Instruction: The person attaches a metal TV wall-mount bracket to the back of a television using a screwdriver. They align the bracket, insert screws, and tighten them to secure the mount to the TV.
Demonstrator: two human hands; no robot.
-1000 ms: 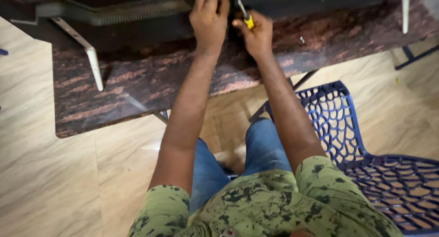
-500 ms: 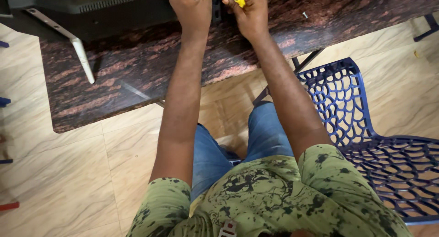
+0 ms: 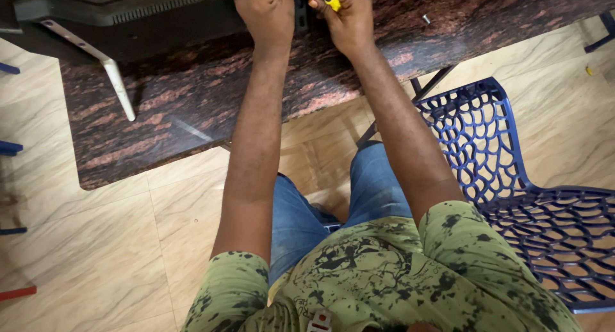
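A flat black television (image 3: 128, 18) lies back-up on a dark red granite table (image 3: 192, 107), with a white metal stand leg (image 3: 109, 66) sticking out toward me. My right hand (image 3: 349, 18) is closed around a screwdriver with a yellow handle (image 3: 331, 0) at the set's lower edge. Beside it, my left hand (image 3: 269, 11) rests fingers-down on the television's back, its fingertips cut off by the top of the frame. The screwdriver's tip is out of sight.
A small loose screw (image 3: 425, 18) lies on the table right of my hands. A blue perforated plastic chair (image 3: 512, 172) stands at my right. Beige marble-look floor tiles (image 3: 96, 242) lie below; blue and red furniture feet (image 3: 13, 146) show at the left edge.
The view has tilted down, so the table and television sit higher in frame. Both hands stay together at the television's edge, the right one still on the screwdriver.
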